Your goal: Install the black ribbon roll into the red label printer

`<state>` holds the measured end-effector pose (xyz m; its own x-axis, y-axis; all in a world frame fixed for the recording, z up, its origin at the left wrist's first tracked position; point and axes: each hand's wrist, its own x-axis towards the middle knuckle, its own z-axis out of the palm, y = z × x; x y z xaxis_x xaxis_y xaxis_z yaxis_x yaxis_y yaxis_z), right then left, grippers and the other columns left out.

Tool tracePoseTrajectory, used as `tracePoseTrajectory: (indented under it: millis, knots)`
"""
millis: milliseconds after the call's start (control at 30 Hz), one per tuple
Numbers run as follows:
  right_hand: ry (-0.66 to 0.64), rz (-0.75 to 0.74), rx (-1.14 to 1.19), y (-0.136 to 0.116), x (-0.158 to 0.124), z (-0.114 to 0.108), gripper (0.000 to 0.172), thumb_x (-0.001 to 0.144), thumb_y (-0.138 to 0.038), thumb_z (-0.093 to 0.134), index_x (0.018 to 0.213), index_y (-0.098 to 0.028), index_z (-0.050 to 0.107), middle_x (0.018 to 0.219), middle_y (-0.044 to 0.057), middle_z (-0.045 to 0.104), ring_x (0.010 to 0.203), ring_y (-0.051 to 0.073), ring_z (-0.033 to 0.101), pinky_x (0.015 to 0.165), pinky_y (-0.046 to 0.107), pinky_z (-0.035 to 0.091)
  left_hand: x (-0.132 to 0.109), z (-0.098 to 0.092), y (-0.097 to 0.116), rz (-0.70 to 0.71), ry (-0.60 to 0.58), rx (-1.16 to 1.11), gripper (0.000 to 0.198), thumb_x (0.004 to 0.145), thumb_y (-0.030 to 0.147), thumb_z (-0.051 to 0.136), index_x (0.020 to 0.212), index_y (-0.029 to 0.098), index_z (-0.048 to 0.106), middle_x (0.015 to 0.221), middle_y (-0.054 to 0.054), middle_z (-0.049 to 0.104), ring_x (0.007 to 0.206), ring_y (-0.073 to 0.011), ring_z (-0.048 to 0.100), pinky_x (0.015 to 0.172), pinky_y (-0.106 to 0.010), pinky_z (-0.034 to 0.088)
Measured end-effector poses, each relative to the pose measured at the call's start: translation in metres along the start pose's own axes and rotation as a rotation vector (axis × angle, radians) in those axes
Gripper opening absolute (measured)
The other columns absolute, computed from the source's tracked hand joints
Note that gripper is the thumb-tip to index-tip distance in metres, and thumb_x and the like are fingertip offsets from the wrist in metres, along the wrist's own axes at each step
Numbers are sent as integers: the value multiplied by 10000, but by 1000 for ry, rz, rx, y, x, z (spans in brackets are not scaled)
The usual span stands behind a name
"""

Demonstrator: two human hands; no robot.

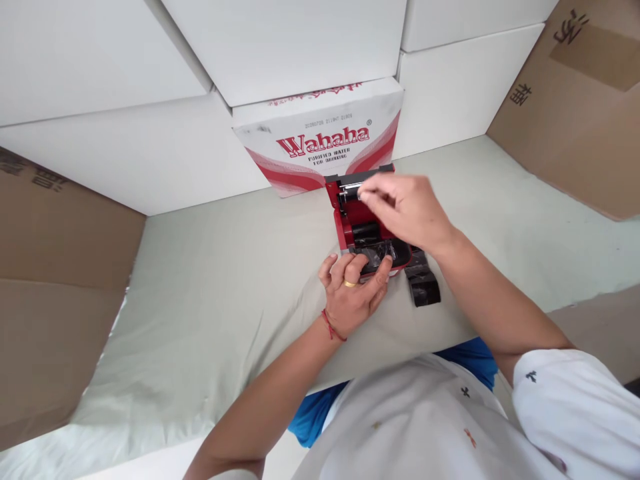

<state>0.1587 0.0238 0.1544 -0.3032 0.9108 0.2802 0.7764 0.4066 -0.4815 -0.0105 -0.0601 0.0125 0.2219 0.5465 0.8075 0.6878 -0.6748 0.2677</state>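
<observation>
A small red case with a dark lid stands opened on the cloth, its lid tipped back toward the printed carton. Inside it lie a black cylinder and a shiny black plastic-wrapped piece. My left hand grips the front edge of the case, its fingertips pressing on the wrapped piece. Above the case, my right hand is closed in a pinch beside a black bar in the lid. What its fingertips hold, if anything, is hidden. A shiny black strip lies at the case's right front.
Directly behind the case stands a white and red Wahaha water carton. White boxes are stacked at the back. Brown cardboard boxes flank the pale green cloth, one on the left and one on the right.
</observation>
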Motion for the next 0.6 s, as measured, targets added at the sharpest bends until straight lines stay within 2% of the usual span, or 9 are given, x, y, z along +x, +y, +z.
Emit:
tracePoseTrajectory:
  millis: [67,100,200,300,400,533,600]
  knots:
    - [146,-14,-62,2,3,-6,429,1158,-374,416,1432,-238,717,1327,115,754,1206,293,685,1049,409,518,-1,1,0,1,3,-12,497,912,276,807,1360,490,771,1140,-46,739,1176,-275,639,1307,-521,290]
    - [177,-19,-108,4,6,-7,457,1161,-396,411,1515,-247,659,1439,131,702,1314,321,637,1111,446,496,-2,2,-1,-14,9,-34,487,907,273,805,1343,488,779,1128,-46,740,1179,-278,640,1318,-531,285]
    - [129,-76,-160,15,16,-1,515,1137,-407,459,1608,-233,569,1596,156,609,1481,372,515,1234,549,409,-6,4,-3,-71,17,-106,440,895,279,805,1286,481,806,1096,-50,740,1199,-289,644,1337,-562,286]
    - [48,-123,-109,23,11,4,493,1097,-376,509,1530,-181,641,1562,168,651,1457,365,529,1253,543,395,-9,6,-5,-96,6,-143,423,900,287,799,1277,478,808,1105,-55,739,1224,-295,637,1342,-581,289]
    - [20,-144,-90,22,-11,-1,453,1088,-335,499,1461,-176,700,1512,149,696,1381,344,587,1210,501,438,-11,7,-5,-120,-25,-188,439,897,291,811,1289,487,801,1118,-60,726,1243,-309,622,1342,-606,272]
    - [-116,-178,-94,17,-45,-10,432,1062,-155,443,1326,-170,783,1393,130,774,1250,309,670,1095,448,518,-12,7,-4,-178,-56,-243,450,881,284,846,1272,504,809,1100,-67,687,1275,-333,604,1349,-644,217]
    - [-185,-162,-129,16,-55,-8,454,1014,-62,439,1244,-168,816,1344,125,795,1194,296,683,1003,416,549,-12,7,-4,-150,-33,-207,468,872,268,849,1271,508,807,1121,-67,679,1297,-335,594,1354,-639,207]
